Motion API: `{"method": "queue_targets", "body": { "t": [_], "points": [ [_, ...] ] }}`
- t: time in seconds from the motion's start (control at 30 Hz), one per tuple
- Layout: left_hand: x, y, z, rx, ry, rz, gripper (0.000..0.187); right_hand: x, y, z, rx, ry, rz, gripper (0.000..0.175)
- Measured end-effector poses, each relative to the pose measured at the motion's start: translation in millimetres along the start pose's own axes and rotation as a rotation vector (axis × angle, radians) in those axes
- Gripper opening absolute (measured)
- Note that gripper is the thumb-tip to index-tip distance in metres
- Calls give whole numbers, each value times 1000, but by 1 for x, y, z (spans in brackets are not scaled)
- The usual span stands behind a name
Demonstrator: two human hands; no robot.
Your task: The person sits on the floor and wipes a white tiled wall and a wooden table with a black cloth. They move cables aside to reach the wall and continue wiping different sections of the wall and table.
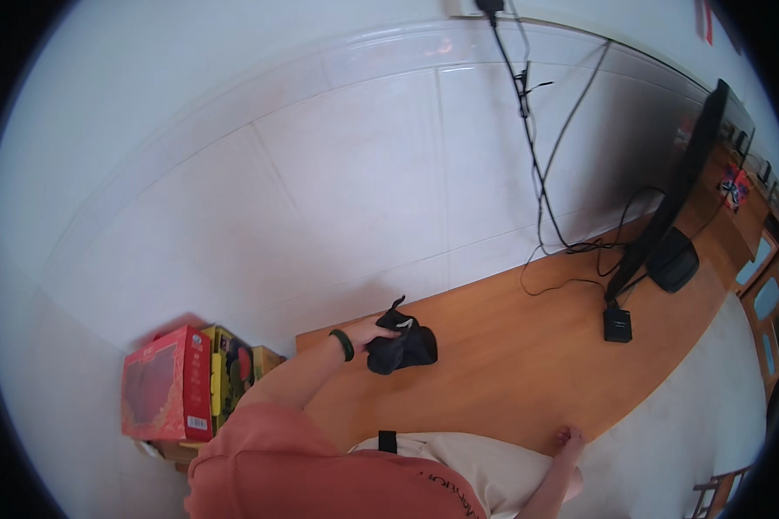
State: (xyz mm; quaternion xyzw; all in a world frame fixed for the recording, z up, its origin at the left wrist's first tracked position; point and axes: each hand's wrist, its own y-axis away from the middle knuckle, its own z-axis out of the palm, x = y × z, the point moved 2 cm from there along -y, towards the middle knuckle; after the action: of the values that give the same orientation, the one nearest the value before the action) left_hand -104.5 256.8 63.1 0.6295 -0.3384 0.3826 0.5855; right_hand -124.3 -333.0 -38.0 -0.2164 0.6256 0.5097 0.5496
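Note:
My left hand (pixel 371 334), with a dark band on its wrist, grips a black cloth item (pixel 415 344) that looks like a cap. Its folded shape has a loose strap sticking up and a small white patch near my fingers. The item is at the wooden tabletop (pixel 493 350), towards the wall side; whether it touches the wood I cannot tell. Down at the table's near edge, my right hand (pixel 570 439) has its fingers curled in, and nothing shows in it.
A flat screen (pixel 675 194) on a black base (pixel 674 259) stands at the right. Near it lie a small black box (pixel 617 325) and tangled black cables (pixel 581 246) running up the tiled wall (pixel 363 168). A red carton (pixel 169 383) and a yellow box (pixel 224 370) are stacked at left.

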Motion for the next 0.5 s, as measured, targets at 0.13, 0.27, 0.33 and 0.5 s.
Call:
{"method": "queue_targets", "body": {
  "t": [0.13,0.27,0.33,0.5],
  "points": [
    [-4,14,7,348,-947,262,66,-2,6,-4,37,7,7,12],
    [-42,39,69,206,-1193,158,84,-1,9,-7,48,-24,30,11],
    [-60,40,82,90,-1348,109,72,-2,8,-7,55,-8,39,11],
    [-47,24,40,253,-980,281,39,-4,5,-8,88,-13,63,10]
  ]
}}
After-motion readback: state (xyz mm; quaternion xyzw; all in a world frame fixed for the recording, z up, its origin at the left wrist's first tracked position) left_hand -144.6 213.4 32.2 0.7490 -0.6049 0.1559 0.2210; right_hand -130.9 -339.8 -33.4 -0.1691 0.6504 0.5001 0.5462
